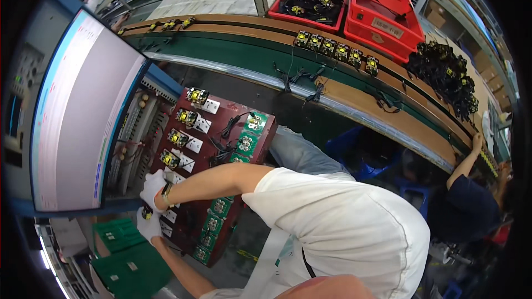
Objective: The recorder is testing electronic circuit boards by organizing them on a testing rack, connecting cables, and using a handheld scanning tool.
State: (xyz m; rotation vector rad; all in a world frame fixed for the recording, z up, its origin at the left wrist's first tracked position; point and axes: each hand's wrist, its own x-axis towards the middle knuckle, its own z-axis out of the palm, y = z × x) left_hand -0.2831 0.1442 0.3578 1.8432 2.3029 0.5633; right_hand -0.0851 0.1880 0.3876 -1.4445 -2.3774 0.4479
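My left hand (148, 227), in a white glove, is closed on a small circuit board (147, 214) with a yellow part, beside the left edge of a dark red test board (208, 144). My right hand (152, 189), also gloved and with a watch (165, 193) at the wrist, is just above it at that edge; its fingers are largely hidden. Further up the test board, several circuit boards with yellow transformers (177, 138) sit beside white sockets (193, 144). Along its other side runs a row of green boards with round metal contacts (245, 143), and black cables (230, 127) lie between.
A large monitor (83, 116) stands at left, with green bins (130, 268) below. Across the top runs a conveyor line (233, 50) carrying several circuit boards (328, 47). Red crates (382, 22) and a black cable heap (443, 75) lie beyond; another person's arm (466, 160) reaches in at right.
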